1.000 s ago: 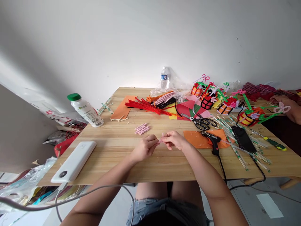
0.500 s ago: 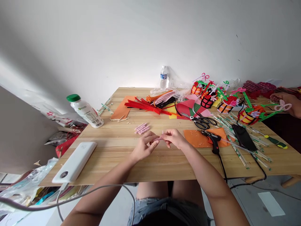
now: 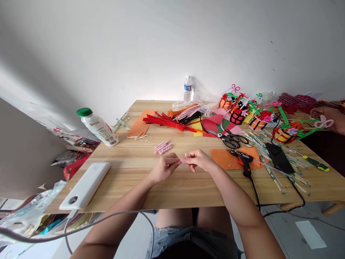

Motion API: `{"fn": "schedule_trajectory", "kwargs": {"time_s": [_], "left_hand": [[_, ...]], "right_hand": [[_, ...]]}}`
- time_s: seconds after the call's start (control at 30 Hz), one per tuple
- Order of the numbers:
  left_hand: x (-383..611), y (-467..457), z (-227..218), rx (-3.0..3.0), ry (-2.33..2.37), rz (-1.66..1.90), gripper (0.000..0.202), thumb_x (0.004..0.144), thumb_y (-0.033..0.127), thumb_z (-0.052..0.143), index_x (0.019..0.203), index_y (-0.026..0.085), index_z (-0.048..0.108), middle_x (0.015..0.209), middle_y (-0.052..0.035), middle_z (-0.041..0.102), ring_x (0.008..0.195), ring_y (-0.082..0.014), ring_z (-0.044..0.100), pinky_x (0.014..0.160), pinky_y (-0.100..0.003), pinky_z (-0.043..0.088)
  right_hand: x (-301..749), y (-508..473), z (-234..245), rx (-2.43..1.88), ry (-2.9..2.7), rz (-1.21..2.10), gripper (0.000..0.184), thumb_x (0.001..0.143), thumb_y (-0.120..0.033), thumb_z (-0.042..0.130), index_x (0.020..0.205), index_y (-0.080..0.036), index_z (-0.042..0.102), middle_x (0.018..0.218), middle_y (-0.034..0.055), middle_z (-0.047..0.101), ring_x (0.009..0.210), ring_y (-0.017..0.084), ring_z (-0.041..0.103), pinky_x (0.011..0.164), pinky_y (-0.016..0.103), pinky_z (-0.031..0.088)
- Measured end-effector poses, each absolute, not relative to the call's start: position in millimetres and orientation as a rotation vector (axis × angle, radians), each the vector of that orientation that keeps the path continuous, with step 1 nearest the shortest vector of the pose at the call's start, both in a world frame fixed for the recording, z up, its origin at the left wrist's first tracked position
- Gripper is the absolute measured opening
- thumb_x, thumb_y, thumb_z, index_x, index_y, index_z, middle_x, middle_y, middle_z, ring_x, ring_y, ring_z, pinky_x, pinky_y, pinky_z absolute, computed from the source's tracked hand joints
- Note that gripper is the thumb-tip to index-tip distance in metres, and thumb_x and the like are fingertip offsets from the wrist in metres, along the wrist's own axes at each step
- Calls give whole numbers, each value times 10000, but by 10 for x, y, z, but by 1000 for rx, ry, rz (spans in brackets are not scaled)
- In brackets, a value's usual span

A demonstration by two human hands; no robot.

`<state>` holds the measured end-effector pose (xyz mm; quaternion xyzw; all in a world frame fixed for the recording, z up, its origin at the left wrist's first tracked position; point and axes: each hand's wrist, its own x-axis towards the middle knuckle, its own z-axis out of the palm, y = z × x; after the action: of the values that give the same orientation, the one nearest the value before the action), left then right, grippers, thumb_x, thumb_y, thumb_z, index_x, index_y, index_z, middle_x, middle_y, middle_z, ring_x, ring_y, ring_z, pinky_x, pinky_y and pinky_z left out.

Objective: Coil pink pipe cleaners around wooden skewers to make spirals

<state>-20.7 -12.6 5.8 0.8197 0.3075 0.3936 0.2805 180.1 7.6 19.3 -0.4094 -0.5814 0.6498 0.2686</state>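
Over the wooden table, my left hand [image 3: 166, 168] and my right hand [image 3: 198, 160] meet almost fingertip to fingertip. Both are closed in a pinch on a pink pipe cleaner [image 3: 182, 160], with only a short bit showing between them. Its coiled part is mostly hidden by my left fingers. Just beyond my left hand lie several pink coiled pipe cleaners [image 3: 162, 147] in a small group. To the right of my right hand, a black glue gun [image 3: 244, 160] rests on an orange sheet [image 3: 219, 159].
Scissors [image 3: 233, 139], red pipe cleaners [image 3: 169, 121] and pipe-cleaner flower baskets [image 3: 286, 132] lie farther back. A phone [image 3: 279, 157] sits on wrapped sticks at right. A power bank [image 3: 85, 185] and a green-capped bottle [image 3: 97, 126] stand left. Another person's hand [image 3: 329, 115] shows at far right.
My left fingers have closed further over the pink coil, so less of it shows. My right hand has shifted very slightly. The rest of the table looks the same.
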Motion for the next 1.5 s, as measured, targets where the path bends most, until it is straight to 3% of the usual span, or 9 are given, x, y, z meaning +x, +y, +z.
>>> {"fn": "schedule_trajectory", "kwargs": {"time_s": [0.3, 0.6, 0.73, 0.8, 0.9, 0.97, 1.1, 1.3, 1.5], "left_hand": [[-213, -113, -11, 2814, 698, 1338, 174, 901, 119, 489, 979, 128, 645, 754, -67, 595, 662, -140, 519, 591, -265, 445], [-223, -159, 11, 2940, 602, 1430, 219, 888, 91, 497, 1059, 169, 610, 820, -64, 631, 733, -154, 559, 633, -290, 474], [-176, -163, 29, 2392, 765, 1387, 182, 915, 229, 505, 921, 148, 668, 817, -80, 613, 751, -147, 570, 666, -290, 483], [-164, -155, 56, 1986, 857, 1203, 325, 909, 395, 503, 837, 122, 663, 732, -63, 585, 679, -134, 556, 615, -272, 470], [-174, -139, 95, 1435, 917, 807, 520, 809, 611, 528, 742, 102, 612, 563, 4, 487, 465, -83, 434, 430, -216, 338], [-186, -132, 109, 1237, 922, 638, 550, 718, 653, 601, 711, 103, 587, 511, 41, 426, 403, -56, 339, 384, -199, 227], [-189, -134, 98, 1393, 992, 613, 541, 732, 643, 588, 731, 102, 610, 465, 70, 355, 418, -53, 280, 414, -200, 187], [-155, -160, -3, 2200, 949, 908, 389, 931, 373, 438, 758, 115, 673, 692, -51, 560, 641, -121, 509, 598, -242, 398], [-162, -150, -67, 2658, 914, 1159, 308, 950, 259, 433, 771, 139, 654, 712, -62, 564, 630, -129, 500, 593, -255, 395]], "right_hand": [[1783, 89, 203, -1132, -1268, 2016, 274, 594, -315, 788, 607, -110, 607, 496, -6, 576, 340, 66, 460, 296, 188, 365], [1797, 64, 234, -1014, -1218, 2209, 311, 582, -306, 788, 569, -139, 526, 463, -30, 524, 366, 66, 427, 286, 174, 291], [1776, 52, 216, -1035, -1400, 1902, 359, 648, -427, 748, 597, -153, 522, 483, -46, 507, 351, 61, 410, 327, 199, 301], [1744, 29, 202, -1083, -1578, 1590, 373, 704, -468, 704, 603, -166, 511, 465, -57, 477, 363, 65, 410, 365, 204, 299], [1692, -15, 186, -1075, -1789, 1174, 358, 739, -464, 689, 615, -170, 528, 527, -31, 516, 483, 83, 449, 452, 205, 331], [1676, -32, 181, -1040, -1829, 1074, 355, 736, -460, 695, 612, -167, 538, 625, -2, 572, 557, 96, 477, 493, 209, 359], [1719, -8, 172, -1129, -1825, 1315, 322, 771, -459, 653, 674, -165, 565, 535, -31, 545, 439, 77, 454, 425, 198, 321], [1759, 57, 170, -1187, -1527, 1785, 343, 659, -409, 757, 605, -152, 536, 450, -50, 516, 336, 65, 444, 336, 188, 318], [1723, 59, 178, -1144, -1267, 2008, 337, 586, -348, 807, 582, -134, 546, 469, -44, 515, 337, 53, 429, 295, 182, 354]]}}
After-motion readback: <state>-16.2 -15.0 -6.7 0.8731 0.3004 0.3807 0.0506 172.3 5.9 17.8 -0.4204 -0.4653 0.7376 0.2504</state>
